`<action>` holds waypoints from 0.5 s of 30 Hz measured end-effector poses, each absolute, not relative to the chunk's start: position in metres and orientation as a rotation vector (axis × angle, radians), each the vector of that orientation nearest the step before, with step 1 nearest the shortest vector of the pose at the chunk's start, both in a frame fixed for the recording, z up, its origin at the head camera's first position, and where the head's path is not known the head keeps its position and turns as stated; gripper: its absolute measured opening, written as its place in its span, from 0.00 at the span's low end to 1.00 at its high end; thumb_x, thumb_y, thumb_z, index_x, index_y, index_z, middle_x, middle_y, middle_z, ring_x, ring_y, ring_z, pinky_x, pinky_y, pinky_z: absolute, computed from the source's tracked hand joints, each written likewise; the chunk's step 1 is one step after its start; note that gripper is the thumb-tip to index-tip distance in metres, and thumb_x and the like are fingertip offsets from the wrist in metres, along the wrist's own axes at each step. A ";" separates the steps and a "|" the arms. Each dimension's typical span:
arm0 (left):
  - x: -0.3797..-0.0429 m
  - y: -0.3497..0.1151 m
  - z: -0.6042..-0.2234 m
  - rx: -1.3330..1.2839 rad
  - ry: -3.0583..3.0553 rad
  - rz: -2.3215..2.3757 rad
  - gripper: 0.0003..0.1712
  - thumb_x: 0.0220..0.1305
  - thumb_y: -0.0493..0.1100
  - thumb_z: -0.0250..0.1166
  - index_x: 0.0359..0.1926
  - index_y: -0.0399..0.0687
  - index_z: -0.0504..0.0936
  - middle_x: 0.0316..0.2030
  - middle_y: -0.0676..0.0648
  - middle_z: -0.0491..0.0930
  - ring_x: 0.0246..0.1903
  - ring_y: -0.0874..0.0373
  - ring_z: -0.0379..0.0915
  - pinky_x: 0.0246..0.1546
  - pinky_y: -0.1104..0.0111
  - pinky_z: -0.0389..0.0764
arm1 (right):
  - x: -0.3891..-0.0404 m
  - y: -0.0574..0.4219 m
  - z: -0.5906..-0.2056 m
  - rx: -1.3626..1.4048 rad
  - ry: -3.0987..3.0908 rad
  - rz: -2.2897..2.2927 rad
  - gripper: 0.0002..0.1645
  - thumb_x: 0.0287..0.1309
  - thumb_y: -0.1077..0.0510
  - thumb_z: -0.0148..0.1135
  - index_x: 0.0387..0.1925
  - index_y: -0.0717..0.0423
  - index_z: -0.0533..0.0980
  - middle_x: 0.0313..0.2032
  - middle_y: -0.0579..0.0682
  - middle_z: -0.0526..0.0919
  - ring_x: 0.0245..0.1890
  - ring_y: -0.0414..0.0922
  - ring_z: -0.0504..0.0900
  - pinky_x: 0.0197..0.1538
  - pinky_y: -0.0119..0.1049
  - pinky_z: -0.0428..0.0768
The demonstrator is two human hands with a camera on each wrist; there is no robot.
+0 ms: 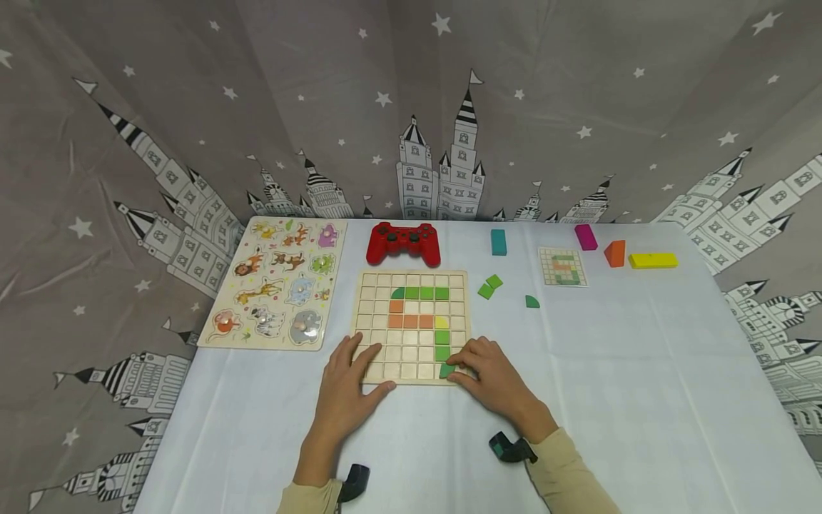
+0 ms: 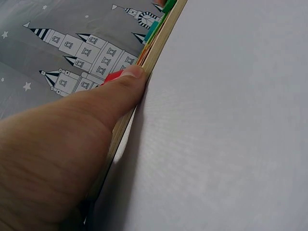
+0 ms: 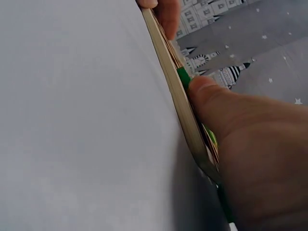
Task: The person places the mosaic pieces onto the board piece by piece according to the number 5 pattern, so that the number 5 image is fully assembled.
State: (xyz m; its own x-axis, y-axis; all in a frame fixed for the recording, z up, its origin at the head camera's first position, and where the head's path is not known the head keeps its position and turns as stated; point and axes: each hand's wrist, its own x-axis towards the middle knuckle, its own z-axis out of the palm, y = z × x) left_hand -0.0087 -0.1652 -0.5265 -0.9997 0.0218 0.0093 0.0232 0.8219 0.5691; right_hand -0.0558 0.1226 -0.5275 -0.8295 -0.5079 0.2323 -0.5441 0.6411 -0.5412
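Nearest, at the lower centre of the frame, your left hand (image 1: 343, 389) rests with spread fingers on the lower-left part of a gridded wooden board (image 1: 409, 370). That grip is wide, its thumb laid against the near edge, and encloses nothing. Your right hand (image 1: 493, 377), right of it, shows a narrow grip: thumb and fingertips pinch a dark green tile (image 1: 445, 372) at the board's lower-right corner. The fingers cover part of this tile; whether it lies flat in its cell cannot be told.

Handling assessment: the tile should be light and stiff, probably painted wood, unlikely to break, though its smooth face may slide under a fingertip. You are advised to take it by opposite side edges, leaving the underside free. The board appears thin, rigid and light enough to shift under a push; its left border is a sound place to steady it.

Farther up the board, a yellow tile (image 1: 442, 323), orange tiles (image 1: 410, 322) and green tiles (image 1: 427, 293) occupy cells. To the right, loose on the counter (image 1: 610, 371), you have two light green squares (image 1: 494, 281) and a green quarter-round (image 1: 532, 303); lift these by their rims. Beyond stand a pattern card (image 1: 547, 269), upper right, and a red game controller (image 1: 403, 245), upper centre, both apart from either grip.
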 end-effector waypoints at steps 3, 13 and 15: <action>-0.009 -0.165 -0.526 -0.039 -2.997 -0.934 0.42 0.56 0.62 0.74 0.69 0.56 0.75 0.78 0.42 0.57 0.80 0.41 0.45 0.75 0.39 0.54 | -0.056 0.120 -0.526 0.923 -2.752 0.952 0.11 0.58 0.49 0.73 0.43 0.44 0.87 0.35 0.37 0.78 0.35 0.34 0.66 0.41 0.32 0.67; -0.008 -0.165 -0.525 -0.036 -2.997 -0.930 0.41 0.56 0.61 0.75 0.69 0.57 0.75 0.78 0.42 0.58 0.79 0.40 0.45 0.75 0.38 0.54 | -0.056 0.116 -0.529 0.938 -2.706 0.916 0.08 0.59 0.50 0.73 0.41 0.43 0.89 0.32 0.37 0.78 0.33 0.34 0.67 0.42 0.32 0.69; -0.008 -0.165 -0.525 -0.034 -2.999 -0.929 0.41 0.56 0.61 0.75 0.69 0.57 0.75 0.78 0.42 0.58 0.79 0.40 0.45 0.75 0.38 0.54 | -0.056 0.116 -0.530 0.937 -2.694 0.909 0.08 0.58 0.50 0.74 0.41 0.43 0.89 0.32 0.36 0.78 0.33 0.34 0.67 0.41 0.32 0.68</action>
State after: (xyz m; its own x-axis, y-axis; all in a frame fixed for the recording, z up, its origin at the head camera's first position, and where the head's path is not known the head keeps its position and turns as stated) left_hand -0.0082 -0.1650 -0.5246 -0.9998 0.0204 0.0085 0.0216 0.8246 0.5653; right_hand -0.0563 0.1158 -0.5297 -0.7940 -0.5157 0.3219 -0.6053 0.6215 -0.4973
